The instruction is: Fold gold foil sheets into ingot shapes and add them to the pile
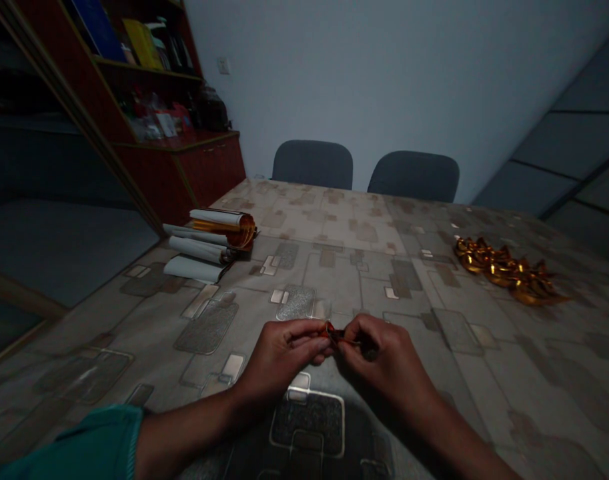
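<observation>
Over the near middle of the table, my left hand (289, 350) and my right hand (379, 343) meet at a small folded piece of gold foil paper (334, 333). Its left end is pinched between my left thumb and fingers. At the right end, my right thumb and forefinger close on it. Most of the piece is hidden by my fingers, so its full shape does not show. To the right lies a cluster of shiny folded gold foil ingots (507, 270). On the left rest several curled stacks of gold foil paper with pale backs (209, 243).
A patterned cloth covers the table (304, 253). Two grey chairs, one on the left (313, 163) and one on the right (414, 175), stand at its far edge before a pale wall. A dark red cabinet (209, 167) with shelves of goods stands at the back left.
</observation>
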The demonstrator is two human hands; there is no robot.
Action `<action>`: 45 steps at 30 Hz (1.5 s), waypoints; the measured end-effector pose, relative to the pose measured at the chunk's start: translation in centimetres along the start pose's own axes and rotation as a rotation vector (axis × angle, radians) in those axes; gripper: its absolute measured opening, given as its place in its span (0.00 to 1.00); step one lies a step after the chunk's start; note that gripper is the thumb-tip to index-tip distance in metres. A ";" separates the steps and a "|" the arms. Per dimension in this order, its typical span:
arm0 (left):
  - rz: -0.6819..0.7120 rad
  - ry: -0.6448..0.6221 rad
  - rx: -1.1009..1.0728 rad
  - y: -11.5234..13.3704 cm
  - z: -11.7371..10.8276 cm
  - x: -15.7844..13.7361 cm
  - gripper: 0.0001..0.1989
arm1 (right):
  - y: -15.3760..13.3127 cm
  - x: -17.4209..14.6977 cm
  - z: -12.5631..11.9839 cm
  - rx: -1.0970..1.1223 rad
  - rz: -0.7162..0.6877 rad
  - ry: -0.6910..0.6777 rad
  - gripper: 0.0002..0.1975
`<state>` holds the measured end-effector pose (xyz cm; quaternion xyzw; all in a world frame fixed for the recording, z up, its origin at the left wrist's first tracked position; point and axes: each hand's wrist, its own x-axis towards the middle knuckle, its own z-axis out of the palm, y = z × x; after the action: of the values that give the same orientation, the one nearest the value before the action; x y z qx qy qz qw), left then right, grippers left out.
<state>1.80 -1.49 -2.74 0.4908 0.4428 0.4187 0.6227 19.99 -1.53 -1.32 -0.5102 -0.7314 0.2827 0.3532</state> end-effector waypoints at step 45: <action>-0.014 0.109 -0.073 0.5 0.0 0.2 0.11 | -0.1 -0.1 -0.4 0.435 0.301 -0.101 0.10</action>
<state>1.81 -1.18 -2.28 0.4412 0.4638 0.4564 0.6179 20.27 -1.61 -1.00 -0.5104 -0.5861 0.5078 0.3715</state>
